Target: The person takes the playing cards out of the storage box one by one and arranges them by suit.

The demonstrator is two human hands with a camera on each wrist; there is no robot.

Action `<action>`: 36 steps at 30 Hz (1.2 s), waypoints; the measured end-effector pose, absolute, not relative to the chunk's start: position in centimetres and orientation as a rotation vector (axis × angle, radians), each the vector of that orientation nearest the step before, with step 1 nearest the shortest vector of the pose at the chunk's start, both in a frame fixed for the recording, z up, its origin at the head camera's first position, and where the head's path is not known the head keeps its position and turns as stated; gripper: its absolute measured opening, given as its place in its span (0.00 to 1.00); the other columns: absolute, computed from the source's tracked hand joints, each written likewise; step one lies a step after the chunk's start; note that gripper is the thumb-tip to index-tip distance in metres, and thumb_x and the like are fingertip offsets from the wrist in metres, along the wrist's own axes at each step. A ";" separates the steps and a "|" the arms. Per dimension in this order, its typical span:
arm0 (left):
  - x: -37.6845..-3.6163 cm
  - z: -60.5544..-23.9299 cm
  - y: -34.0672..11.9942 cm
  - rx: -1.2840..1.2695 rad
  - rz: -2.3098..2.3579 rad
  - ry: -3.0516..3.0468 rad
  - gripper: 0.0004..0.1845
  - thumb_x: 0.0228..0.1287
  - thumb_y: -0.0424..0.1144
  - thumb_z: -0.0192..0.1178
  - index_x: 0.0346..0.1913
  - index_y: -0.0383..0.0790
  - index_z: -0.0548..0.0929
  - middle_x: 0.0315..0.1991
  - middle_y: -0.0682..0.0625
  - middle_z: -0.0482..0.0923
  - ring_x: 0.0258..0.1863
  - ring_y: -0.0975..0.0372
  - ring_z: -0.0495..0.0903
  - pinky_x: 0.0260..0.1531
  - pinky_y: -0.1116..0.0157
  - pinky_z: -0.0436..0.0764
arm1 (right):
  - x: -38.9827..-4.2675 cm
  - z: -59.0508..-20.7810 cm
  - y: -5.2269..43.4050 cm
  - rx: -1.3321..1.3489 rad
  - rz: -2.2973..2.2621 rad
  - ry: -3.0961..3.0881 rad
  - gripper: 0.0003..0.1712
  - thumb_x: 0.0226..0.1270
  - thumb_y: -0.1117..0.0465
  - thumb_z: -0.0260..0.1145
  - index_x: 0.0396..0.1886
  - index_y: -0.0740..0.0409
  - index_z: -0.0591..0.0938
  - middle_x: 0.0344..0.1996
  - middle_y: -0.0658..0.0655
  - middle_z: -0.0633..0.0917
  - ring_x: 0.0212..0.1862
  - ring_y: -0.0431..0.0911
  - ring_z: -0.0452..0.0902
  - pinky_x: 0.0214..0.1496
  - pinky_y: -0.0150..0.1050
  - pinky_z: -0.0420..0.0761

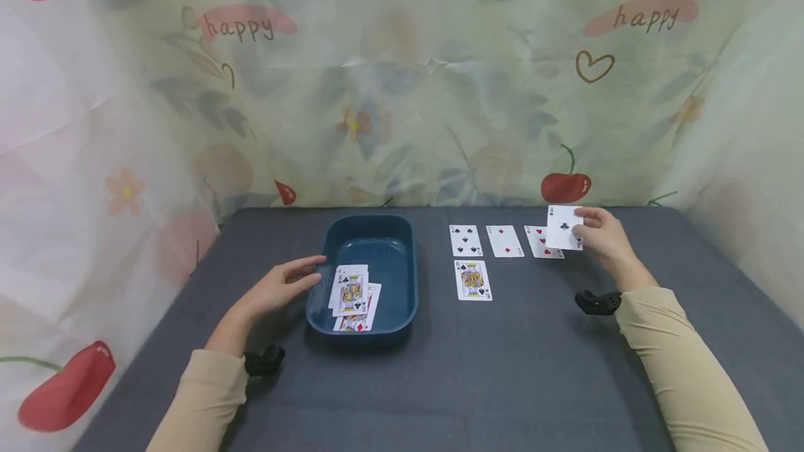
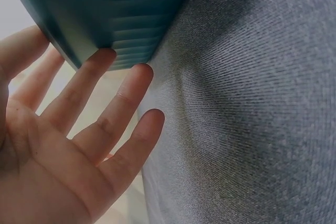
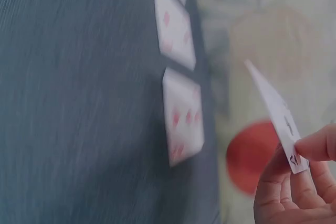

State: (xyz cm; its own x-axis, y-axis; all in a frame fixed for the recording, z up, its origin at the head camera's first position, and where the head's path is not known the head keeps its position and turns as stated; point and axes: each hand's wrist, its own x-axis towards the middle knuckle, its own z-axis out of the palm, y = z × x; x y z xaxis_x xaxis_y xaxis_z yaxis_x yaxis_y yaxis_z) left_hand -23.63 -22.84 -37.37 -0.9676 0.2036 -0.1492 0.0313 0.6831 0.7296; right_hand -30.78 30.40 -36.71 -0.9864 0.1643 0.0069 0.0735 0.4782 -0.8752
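Observation:
My right hand (image 1: 606,239) pinches an ace of clubs (image 1: 559,218) by its right edge, between thumb and fingers. The card is raised above the table and partly covers a hearts card (image 1: 536,237); in the right wrist view the ace (image 3: 278,114) appears nearly edge-on. To the left lie a diamonds card (image 1: 504,236) and a spades card (image 1: 465,232), with a king (image 1: 466,291) below. My left hand (image 1: 273,289) has its fingers extended against the left side of a dark blue tray (image 1: 411,270). Inside the tray, a king of clubs (image 1: 352,291) tops several overlapping cards.
A dark grey cloth (image 1: 502,382) covers the table. Behind it hangs a patterned curtain (image 1: 427,124), with more fabric along both sides. Black bands with small devices sit at both wrists.

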 end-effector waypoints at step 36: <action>-23.4 -37.5 -23.0 0.202 1.192 2.668 0.28 0.68 0.50 0.51 0.68 0.48 0.64 0.70 0.38 0.59 0.68 0.43 0.62 0.62 0.43 0.65 | -32.6 -39.9 34.3 -0.422 1.010 -2.784 0.22 0.60 0.69 0.49 0.53 0.75 0.72 0.52 0.76 0.73 0.52 0.64 0.70 0.48 0.51 0.71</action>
State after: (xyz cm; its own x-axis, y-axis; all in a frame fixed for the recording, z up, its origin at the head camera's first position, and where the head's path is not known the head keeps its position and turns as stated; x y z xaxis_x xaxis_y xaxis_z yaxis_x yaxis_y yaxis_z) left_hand -23.38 -23.00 -37.49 -0.9681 0.2101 -0.1363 0.0387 0.6633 0.7473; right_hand -32.58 34.28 -39.88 -0.9492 0.3115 0.0451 0.2102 0.7338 -0.6461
